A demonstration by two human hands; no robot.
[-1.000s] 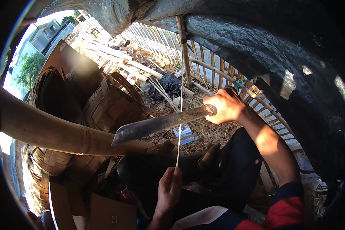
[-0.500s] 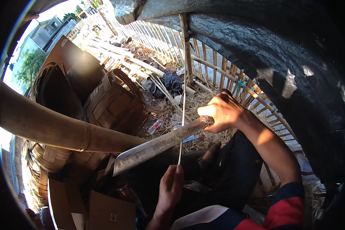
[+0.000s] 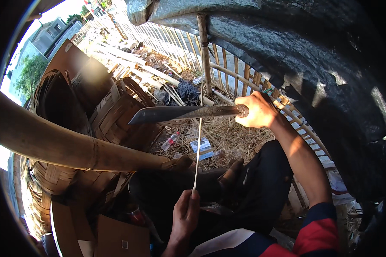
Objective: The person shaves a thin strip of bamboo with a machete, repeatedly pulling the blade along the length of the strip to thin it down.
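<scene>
My right hand (image 3: 256, 110) is closed round the handle of a machete (image 3: 184, 113), whose broad blade reaches left, nearly level. In my left hand (image 3: 186, 212), low in the middle, the end of a thin pale bamboo strip (image 3: 199, 145) is pinched between thumb and fingers. The strip stands almost upright, running away from me. The blade crosses it near its upper part; whether the edge touches it I cannot tell. My legs (image 3: 261, 180) in dark trousers are folded beneath both hands.
A thick bamboo pole (image 3: 73, 147) juts in from the left. Beside it stand woven bamboo baskets (image 3: 120, 115) and a cardboard box (image 3: 122, 237). Straw and litter (image 3: 227, 137) cover the ground ahead. A bamboo fence (image 3: 233, 77) and a dark tarp (image 3: 321, 68) close off the right.
The machete has moved away from me along the strip, and its blade has swung from slanting down-left to nearly level. My left hand keeps its hold, shifting slightly left in view.
</scene>
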